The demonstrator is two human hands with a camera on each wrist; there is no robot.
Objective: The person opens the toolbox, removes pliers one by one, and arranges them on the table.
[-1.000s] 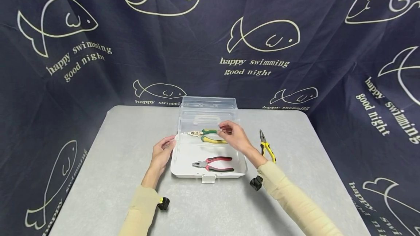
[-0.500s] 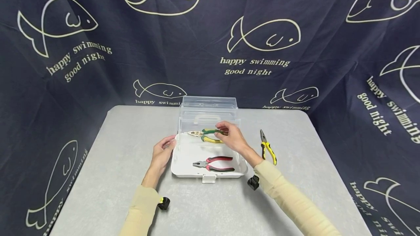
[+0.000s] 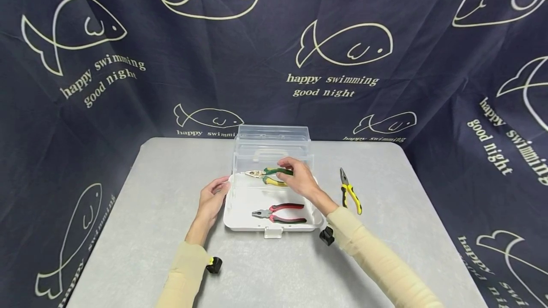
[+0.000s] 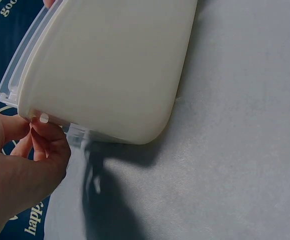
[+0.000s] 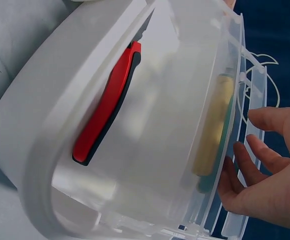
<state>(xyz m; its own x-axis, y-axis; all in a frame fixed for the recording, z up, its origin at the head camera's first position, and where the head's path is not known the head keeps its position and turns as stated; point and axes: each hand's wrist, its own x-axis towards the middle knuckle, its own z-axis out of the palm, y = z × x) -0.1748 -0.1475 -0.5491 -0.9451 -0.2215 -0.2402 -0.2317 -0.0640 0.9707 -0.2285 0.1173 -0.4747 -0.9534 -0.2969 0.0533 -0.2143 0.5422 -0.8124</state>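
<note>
A white toolbox (image 3: 244, 203) lies open, its clear lid (image 3: 274, 132) and clear tray raised at the back. My left hand (image 3: 212, 198) pinches its left rim, fingers and thumb meeting at the edge in the left wrist view. In the clear tray lie pliers with green and yellow handles (image 3: 272, 171). Over those handles my right hand (image 3: 299, 179) hovers close, hiding their ends. Its fingers are spread and loosely bent beside the tray in the right wrist view. Red-and-black combination pliers (image 3: 271, 213) rest on the box floor, jaws to the left.
Long-nose pliers with yellow and black handles (image 3: 345, 187) lie on the grey table (image 3: 171, 165) right of the box. A white latch (image 3: 273, 233) sticks out at the box front. Dark fabric with fish drawings (image 3: 257, 61) surrounds the table.
My right hand has shifted left along the handles of the green and yellow pliers, covering more of them. The left hand stays at the box rim, and the box and all pliers look unmoved.
</note>
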